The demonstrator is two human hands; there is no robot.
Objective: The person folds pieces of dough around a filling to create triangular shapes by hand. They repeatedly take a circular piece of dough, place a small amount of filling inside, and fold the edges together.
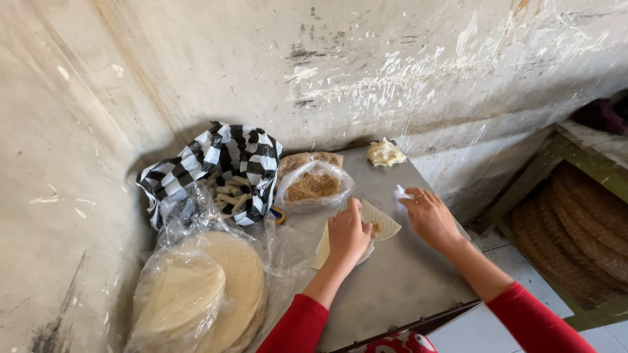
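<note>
Nearest the camera, red sleeves are reaching over the grey bench (399,281), past the clear plastic bag of round pale wrappers (203,294) at the left. The left hand (348,234) is pressing flat, not clenched, on a thin folded wrapper (386,225) with brown filling. The right hand (428,216) is pinching a small white scrap (401,192); folding seems under way, and closing the wrapper would call for holding the filling in.
</note>
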